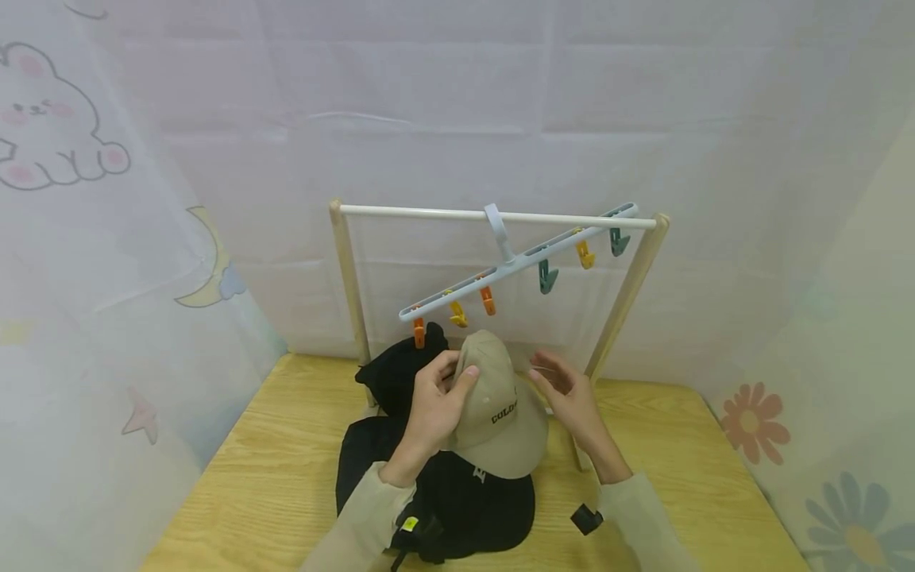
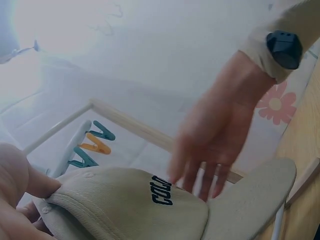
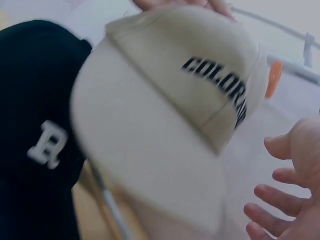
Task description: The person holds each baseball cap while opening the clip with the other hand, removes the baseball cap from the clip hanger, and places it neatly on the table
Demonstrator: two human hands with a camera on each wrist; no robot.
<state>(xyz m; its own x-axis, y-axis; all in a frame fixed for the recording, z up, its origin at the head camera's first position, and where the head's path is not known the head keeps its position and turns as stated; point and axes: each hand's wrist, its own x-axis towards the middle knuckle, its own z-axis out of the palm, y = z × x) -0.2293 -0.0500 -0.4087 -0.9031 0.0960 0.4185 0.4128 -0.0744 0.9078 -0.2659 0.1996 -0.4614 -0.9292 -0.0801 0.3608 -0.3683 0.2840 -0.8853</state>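
Note:
A beige baseball cap (image 1: 493, 381) with dark lettering hangs in the air above the table, its brim toward the lower right. My left hand (image 1: 432, 405) pinches the crown's edge between thumb and fingers, as the left wrist view also shows at the beige cap's edge (image 2: 80, 200). On the other side, my right hand (image 1: 577, 405) is held apart from the cap, fingers spread and relaxed around nothing. Below lies a black cap (image 1: 493, 508) with a white letter on its front. Another black hat (image 1: 400, 373) sits behind the left hand, partly covered.
A wooden rack with a white rail (image 1: 429, 212) stands at the back of the table (image 1: 250, 469). From it hangs a light-blue hanger (image 1: 511, 266), slanted, with several orange, yellow and green clips, low over the hats. A patterned cloth (image 1: 250, 95) covers the wall.

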